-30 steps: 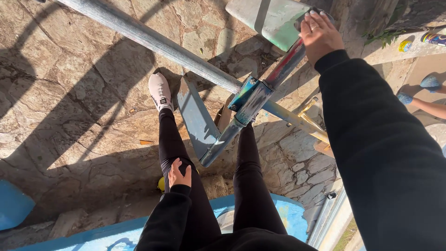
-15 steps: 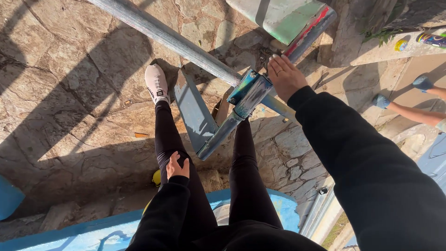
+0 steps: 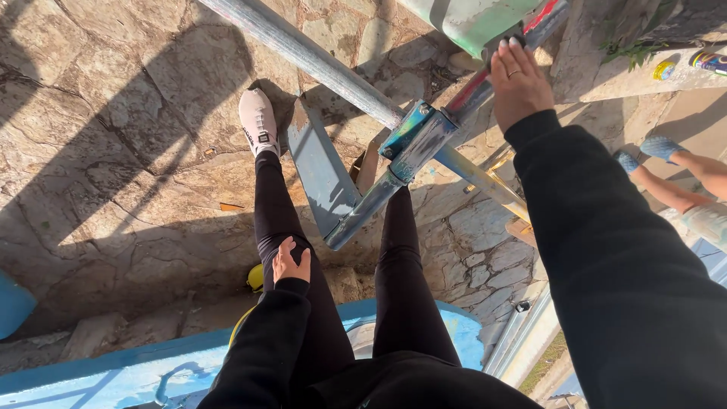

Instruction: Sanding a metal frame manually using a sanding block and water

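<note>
I look straight down from a height over my own legs in black leggings. My left hand (image 3: 290,262) rests flat on my left thigh and holds nothing. My right hand (image 3: 519,82), ring on one finger, is wrapped over the upper end of a slanted metal scaffold bar (image 3: 415,157) with red and blue-green paint, just below a pale green metal piece (image 3: 473,19). My white shoe (image 3: 258,121) hangs above the stone floor, next to a grey flat brace (image 3: 322,174).
A long grey pipe (image 3: 303,53) crosses diagonally over the stone paving (image 3: 113,151). A blue painted ledge (image 3: 98,371) lies under me. Another person's legs in blue shoes (image 3: 659,148) show at the right. Spray cans (image 3: 708,60) lie on a ledge at top right.
My right hand slid down the slanted bar, then back up to its top end. The view shifted slightly. My left hand stayed on my thigh.
</note>
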